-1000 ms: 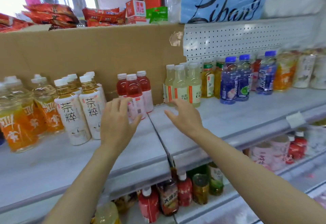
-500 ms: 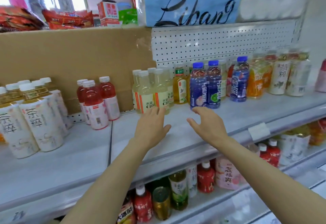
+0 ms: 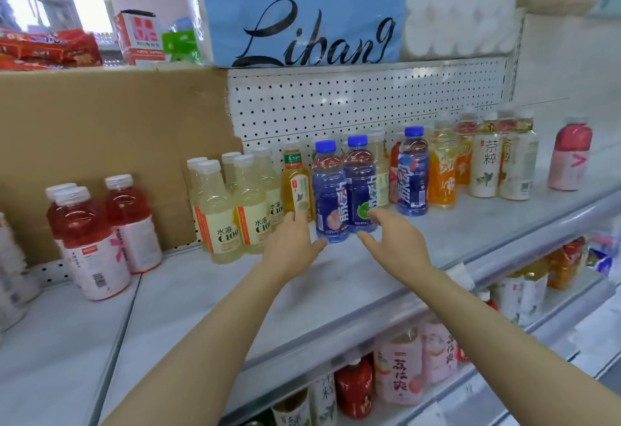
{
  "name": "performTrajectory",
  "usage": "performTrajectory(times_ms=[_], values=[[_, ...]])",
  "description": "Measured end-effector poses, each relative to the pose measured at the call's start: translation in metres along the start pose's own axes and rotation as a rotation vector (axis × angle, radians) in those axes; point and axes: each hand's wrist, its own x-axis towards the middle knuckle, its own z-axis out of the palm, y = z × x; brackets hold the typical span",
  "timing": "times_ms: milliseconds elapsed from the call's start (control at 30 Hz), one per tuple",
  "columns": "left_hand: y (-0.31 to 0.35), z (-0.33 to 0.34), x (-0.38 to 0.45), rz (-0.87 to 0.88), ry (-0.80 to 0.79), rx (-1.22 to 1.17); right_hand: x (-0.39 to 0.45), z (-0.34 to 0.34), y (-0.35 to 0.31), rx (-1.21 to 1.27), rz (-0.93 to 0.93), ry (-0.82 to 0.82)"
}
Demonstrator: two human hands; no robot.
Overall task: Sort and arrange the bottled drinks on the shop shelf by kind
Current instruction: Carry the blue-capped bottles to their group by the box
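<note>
Bottled drinks are standing in mixed groups along the shop shelf [image 3: 453,234]. Two blue-capped bottles [image 3: 342,190] are sitting side by side near the middle, a third blue-capped bottle [image 3: 412,173] is standing apart to their right, and one amber tea bottle [image 3: 295,183] is wedged between the blue pair and the pale yellow bottles [image 3: 235,207]. The left hand [image 3: 292,247] is reaching with fingers loosely spread, fingertips at the foot of the amber bottle and holding nothing. The right hand [image 3: 389,241] is hovering just in front of the blue pair, fingers spread and thumb out, gripping nothing.

Judgement: the step in hand is gathering the blue kind. Each hand should be closing low round one bottle's body, lifting clear of neighbours, and setting it against the lone third bottle with labels facing forward. Care is needed not to topple the amber bottle.
</note>
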Motion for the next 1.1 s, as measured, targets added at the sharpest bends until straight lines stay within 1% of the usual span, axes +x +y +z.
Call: performTrajectory(times_ms=[100,167,267,367,467,567,700,833,967,1100], values=[[0.019,0.008,0.027,-0.171,0.046,-0.348,0.028,0.007,0.009,0.105,0.020,0.009],[0.032,0.015,0.046,-0.227,0.100,-0.477,0.051,0.012,0.015,0.172,0.044,0.038],[0.046,0.032,0.070,-0.295,0.170,-0.595,0.084,0.025,0.025,0.246,0.094,0.073],[0.050,0.053,0.084,-0.356,0.263,-0.679,0.108,0.037,0.038,0.260,0.115,0.060],[0.048,0.062,0.090,-0.369,0.352,-0.736,0.121,0.043,0.050,0.336,0.111,0.038],[0.043,0.059,0.090,-0.365,0.340,-0.820,0.126,0.047,0.058,0.456,0.072,0.007],[0.042,0.048,0.078,-0.417,0.349,-0.977,0.131,0.057,0.057,0.592,0.066,-0.064],[0.045,0.031,0.058,-0.441,0.325,-0.983,0.134,0.060,0.049,0.650,0.094,-0.100],[0.047,0.015,0.031,-0.470,0.391,-1.083,0.123,0.060,0.040,0.754,0.122,-0.074],[0.040,-0.006,-0.003,-0.494,0.467,-1.170,0.086,0.046,0.011,0.938,0.110,-0.060]])
